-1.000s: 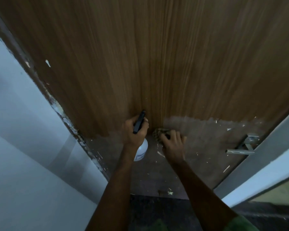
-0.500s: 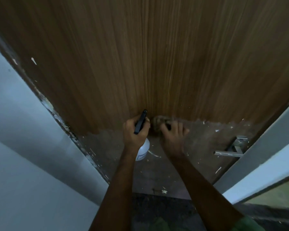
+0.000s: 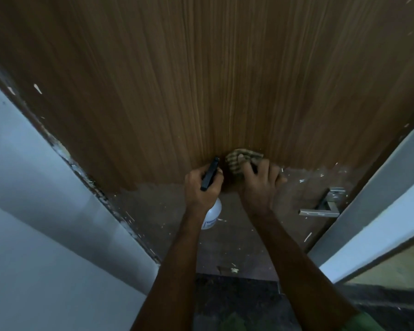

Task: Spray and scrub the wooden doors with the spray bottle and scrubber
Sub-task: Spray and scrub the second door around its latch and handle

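Observation:
A tall wooden door (image 3: 201, 80) fills the view, brown with vertical grain above and duller with pale flecks below. My left hand (image 3: 201, 187) grips a white spray bottle (image 3: 212, 215) by its black trigger head, close to the door. My right hand (image 3: 258, 185) presses a greenish striped scrubber (image 3: 237, 160) flat against the door, right at the line between the brown and the dull part. The two hands are side by side, almost touching.
A metal lever handle (image 3: 320, 210) sticks out of the door low on the right. A grey-white frame (image 3: 368, 206) runs along the right edge and a pale wall (image 3: 46, 211) along the left. Dark speckled floor (image 3: 237, 302) lies below.
My right hand has slid the scrubber upward on the door, from below the dull patch's edge to onto it. The left hand with the bottle rose slightly.

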A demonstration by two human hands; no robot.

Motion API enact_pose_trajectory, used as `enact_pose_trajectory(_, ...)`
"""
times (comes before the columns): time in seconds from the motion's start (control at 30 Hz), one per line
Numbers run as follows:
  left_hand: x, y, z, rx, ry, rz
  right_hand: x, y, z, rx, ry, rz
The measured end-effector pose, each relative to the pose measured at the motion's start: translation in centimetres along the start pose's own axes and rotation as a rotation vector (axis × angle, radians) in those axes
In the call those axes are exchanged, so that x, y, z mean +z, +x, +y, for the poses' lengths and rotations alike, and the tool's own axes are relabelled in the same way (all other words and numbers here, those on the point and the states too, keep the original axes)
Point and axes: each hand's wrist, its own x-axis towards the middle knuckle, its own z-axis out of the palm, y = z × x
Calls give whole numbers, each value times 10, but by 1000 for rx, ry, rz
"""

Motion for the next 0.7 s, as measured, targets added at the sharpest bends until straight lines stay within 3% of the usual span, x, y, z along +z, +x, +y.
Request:
enact_pose_trajectory(0.07,7,-2,1,-2,3,-17,4,-10,6,10,0,-20)
enact_pose_trajectory(0.23,18,-6,6,-17,-38,-50,13,-79,40,-60,5,-321)
enact_pose_trajectory(0.3,19,-4,8,-11,-41,-52,8,-67,43,-53,2,-280)
enact_pose_trajectory(0.43,26,-1,13,-20,-84,-44,-13,-4,45,18,-16,33)
enact_pose_trajectory(0.5,32,-3,15,-19,-78,-49,-12,1,52,28,26,80)
enact_pose_trajectory(0.63,47,-5,16,3,-71,-85,7,-68,74,-90,30,-225)
enact_pose_trajectory(0.7,54,-6,19,-3,-91,-100,5,-79,86,-107,19,-301)
